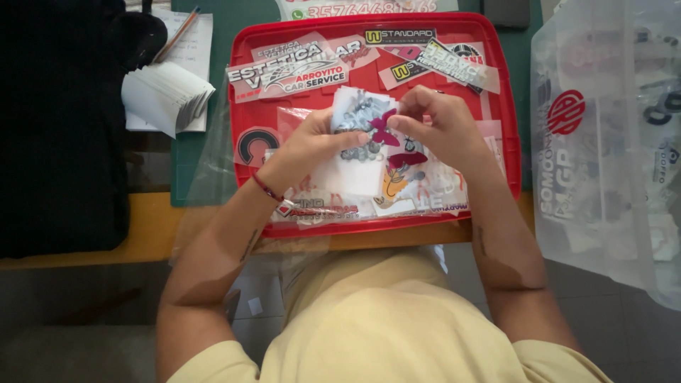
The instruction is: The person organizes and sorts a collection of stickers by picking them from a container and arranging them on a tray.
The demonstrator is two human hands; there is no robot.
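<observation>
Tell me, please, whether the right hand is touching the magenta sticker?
Touching. The head view shows the right hand with its fingertips pinching the edge of the magenta sticker, with no gap between them.

Stack of white paper slips (169, 96) left of red tray (505, 106), on green mat (234, 21). Pencil (179, 32) on white sheet (195, 42) behind stack. Black bag (60, 128) far left. Clear plastic bag w/ printed stickers (610, 142) at right. Wooden table edge (142, 227) below mat.
</observation>
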